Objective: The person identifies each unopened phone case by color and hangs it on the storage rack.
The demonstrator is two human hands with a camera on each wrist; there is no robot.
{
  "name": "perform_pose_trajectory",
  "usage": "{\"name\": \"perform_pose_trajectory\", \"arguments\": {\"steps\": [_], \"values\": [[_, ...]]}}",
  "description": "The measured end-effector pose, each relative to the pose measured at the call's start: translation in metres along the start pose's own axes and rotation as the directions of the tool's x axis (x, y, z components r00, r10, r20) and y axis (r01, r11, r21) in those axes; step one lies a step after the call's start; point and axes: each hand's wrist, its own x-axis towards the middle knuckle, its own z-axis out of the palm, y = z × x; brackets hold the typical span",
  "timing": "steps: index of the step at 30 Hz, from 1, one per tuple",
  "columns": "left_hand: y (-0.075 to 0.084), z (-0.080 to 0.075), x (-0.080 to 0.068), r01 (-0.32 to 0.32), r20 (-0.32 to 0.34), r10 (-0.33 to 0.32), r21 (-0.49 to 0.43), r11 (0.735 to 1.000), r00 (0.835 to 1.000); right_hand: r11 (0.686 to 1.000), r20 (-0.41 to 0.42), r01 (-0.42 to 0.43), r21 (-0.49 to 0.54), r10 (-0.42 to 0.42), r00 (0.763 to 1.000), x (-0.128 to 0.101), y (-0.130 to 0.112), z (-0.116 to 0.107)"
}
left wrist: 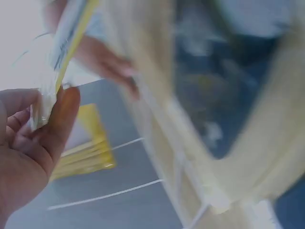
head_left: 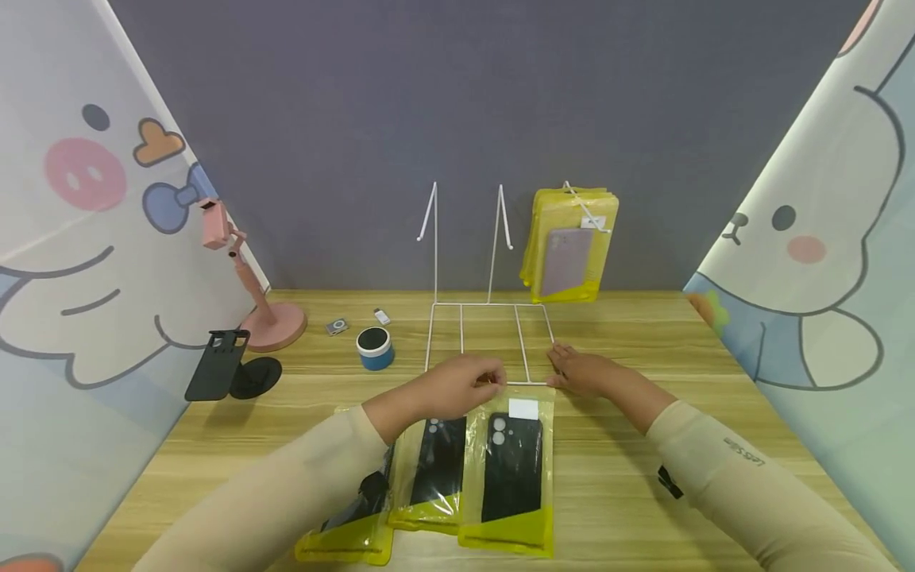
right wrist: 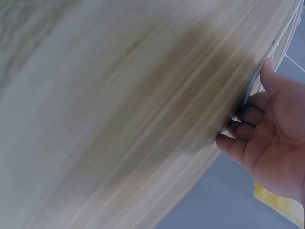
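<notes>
My left hand (head_left: pixel 457 387) pinches the top of a yellow-edged clear pouch (head_left: pixel 525 532) with a black phone case (head_left: pixel 513 469) inside. The left wrist view shows that pouch (left wrist: pixel 71 45) edge-on between thumb and fingers. Two more pouched cases lie on the table to its left, partly under my left forearm; one is a pouch (head_left: pixel 436 477) with a dark case. My right hand (head_left: pixel 582 372) grips the front right corner of a white wire display rack (head_left: pixel 489 303), its fingers bent at the wire by the tabletop.
Several yellow pouches (head_left: pixel 572 246) hang on the rack's right hook; two hooks to the left hold nothing. At left stand a pink lamp-like stand (head_left: pixel 275 326), a black phone on a stand (head_left: pixel 218 365) and a blue jar (head_left: pixel 375 349). Two small gadgets lie behind the jar.
</notes>
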Motion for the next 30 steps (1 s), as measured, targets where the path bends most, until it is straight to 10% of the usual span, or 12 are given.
{"name": "perform_pose_trajectory", "arguments": {"steps": [9, 16, 30], "values": [[0.031, -0.071, -0.041, -0.055, -0.296, 0.023, -0.101, 0.993, 0.955, 1.0, 0.011, 0.01, 0.015, -0.01, 1.0, 0.0, 0.003, 0.0], [0.025, -0.126, -0.058, 0.013, -0.536, 0.026, 0.07, 0.997, 0.844, 1.0, 0.01, 0.005, 0.015, -0.005, 1.0, 0.0, 0.005, 0.001], [-0.018, -0.173, -0.025, 0.181, -0.571, -0.169, -0.037, 0.983, 0.803, 1.0, 0.008, -0.006, 0.024, 0.005, 1.0, -0.001, 0.001, -0.001]]}}
